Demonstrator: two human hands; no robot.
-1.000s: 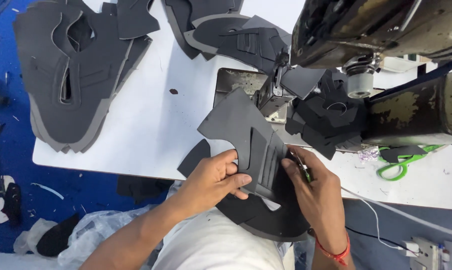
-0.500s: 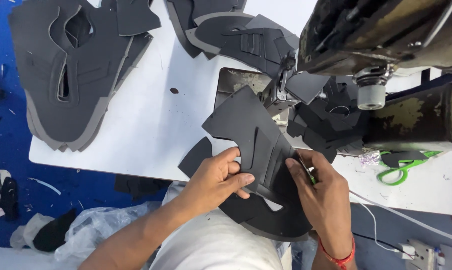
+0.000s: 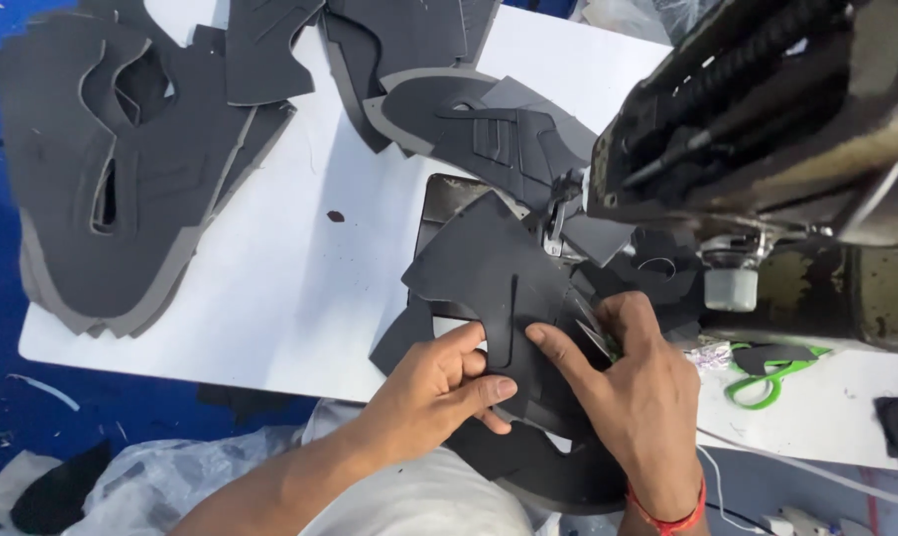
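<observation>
A dark grey cut shoe-upper piece (image 3: 489,273) lies on the white table (image 3: 300,258), pointing toward the needle of a sewing machine (image 3: 757,129). My left hand (image 3: 434,387) pinches its near edge with thumb and fingers. My right hand (image 3: 638,387) presses on its right side with the index finger stretched across it, and holds a small thread snip with a green handle against the palm. More dark pieces lie under both hands at the table's front edge.
A stack of grey cut uppers (image 3: 122,179) sits at the far left, another pile (image 3: 439,89) at the back. Green-handled scissors (image 3: 767,377) lie right of the machine. White bags and scraps lie on the blue floor (image 3: 2,248).
Both hands have slid the dark piece a little farther toward the machine's needle; the grip on it is unchanged.
</observation>
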